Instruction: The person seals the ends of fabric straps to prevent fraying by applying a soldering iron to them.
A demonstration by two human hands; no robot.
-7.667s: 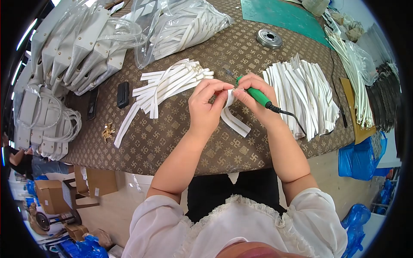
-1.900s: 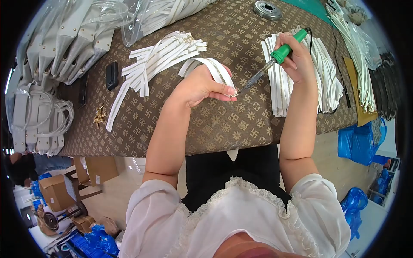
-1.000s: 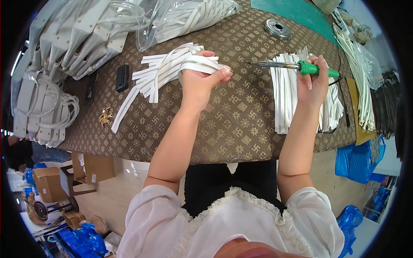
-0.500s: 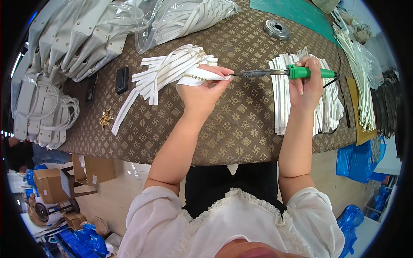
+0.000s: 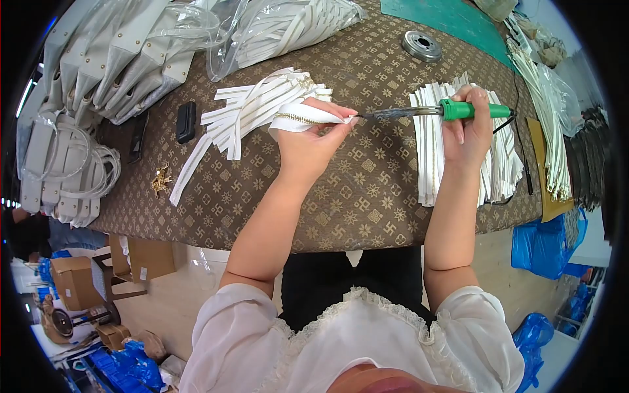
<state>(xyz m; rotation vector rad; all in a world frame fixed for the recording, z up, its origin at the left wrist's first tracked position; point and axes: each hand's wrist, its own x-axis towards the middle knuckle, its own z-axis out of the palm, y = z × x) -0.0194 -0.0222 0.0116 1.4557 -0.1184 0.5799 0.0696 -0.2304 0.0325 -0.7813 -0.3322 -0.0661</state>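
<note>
Pinched in my left hand [image 5: 305, 152] is a white zipper [image 5: 296, 120] with gold-coloured teeth, its band looped back over the fingers. My right hand [image 5: 473, 134] grips the green handle of a soldering iron [image 5: 458, 111]. The iron's dark shaft points left, and its tip meets or nearly meets the zipper end at my left fingertips; contact is too small to make out. Behind my left hand lies a fanned pile of white zippers [image 5: 242, 105]. Under and beside my right hand is a neater stack of white zipper strips [image 5: 429, 157].
A round metal piece [image 5: 422, 46] sits toward the back, near a green mat [image 5: 452, 25]. To the left are a black case [image 5: 186, 122], small gold parts [image 5: 161, 181] and white bags [image 5: 118, 65]. A plastic bag of zippers [image 5: 288, 29] lies at the back.
My right hand and the soldering iron have shifted very slightly to the right. My left hand still holds the zipper in nearly the same place.
</note>
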